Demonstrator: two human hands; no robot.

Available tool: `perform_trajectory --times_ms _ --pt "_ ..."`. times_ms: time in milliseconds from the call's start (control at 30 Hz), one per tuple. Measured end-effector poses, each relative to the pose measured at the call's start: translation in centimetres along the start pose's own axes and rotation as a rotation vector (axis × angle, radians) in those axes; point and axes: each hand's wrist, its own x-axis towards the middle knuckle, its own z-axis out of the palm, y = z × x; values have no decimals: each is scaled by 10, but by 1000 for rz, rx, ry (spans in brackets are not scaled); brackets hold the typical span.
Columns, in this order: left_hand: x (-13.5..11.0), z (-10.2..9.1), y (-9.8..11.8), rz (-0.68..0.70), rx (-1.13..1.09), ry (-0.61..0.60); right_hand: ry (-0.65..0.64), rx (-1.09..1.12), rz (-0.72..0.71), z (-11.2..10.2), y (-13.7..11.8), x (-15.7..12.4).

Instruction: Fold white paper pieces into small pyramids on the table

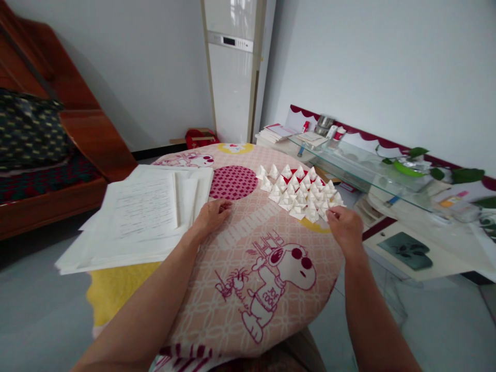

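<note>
Rows of small folded white paper pieces [296, 191], pointed like little boats, stand close together on the cloth-covered round table [240, 268] at the far right. My right hand [346, 226] is at the front right corner of these rows, thumb and fingers pinched at a folded paper piece [336, 201] on the edge. Its fingertips partly hide what they grip. My left hand [214, 214] lies on the tablecloth with loosely bent fingers apart and nothing in them. It is just right of a stack of white paper sheets [143, 206], the top ones bearing lines of writing.
A glass-topped stand [349, 160] with cups, papers and leafy plants runs along the right wall. Behind the table stands a tall white air conditioner [232, 77]. A wooden sofa [77, 134] is at the left. The paper stack overhangs the table's left edge.
</note>
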Motion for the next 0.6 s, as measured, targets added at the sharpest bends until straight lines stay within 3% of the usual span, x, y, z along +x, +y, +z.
perform_trajectory --times_ms 167,233,300,433,533,600 --pt "-1 -1 0 2 -18 -9 -362 266 -493 9 -81 -20" --pt "-2 -1 1 10 -32 -7 -523 276 -633 18 -114 -25" --pt "-2 -1 1 16 -41 -7 -600 259 -741 30 -142 -27" --pt "-3 1 2 11 -45 -4 -577 285 -726 65 -177 -29" --pt "-5 2 3 4 -42 -5 -476 345 -569 89 -183 -34" --pt "-7 2 5 11 -41 10 -454 395 -554 100 -180 -37"
